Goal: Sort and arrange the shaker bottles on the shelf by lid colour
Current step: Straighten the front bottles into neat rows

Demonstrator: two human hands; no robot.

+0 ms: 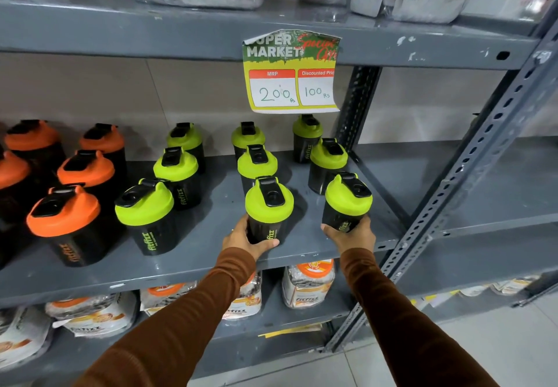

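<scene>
Brown-sleeved left hand (246,240) and right hand (350,235) each grasp a green-lidded "fitfizz" shaker, the middle front shaker (267,210) and right front shaker (345,202), on the grey shelf (196,253); orange-lidded shakers (65,220) stand left. Price tag (291,72) reads "SUPER MARKET", "MRP 200", "100".

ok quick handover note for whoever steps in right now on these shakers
Left hand: gripping the front green-lid shaker of the middle row, standing on the shelf.
Right hand: gripping the front green-lid shaker of the right row.
Done: orange-lid shakers grouped left, green ones right, in rows.
Left: release both, straighten the rows.
</scene>
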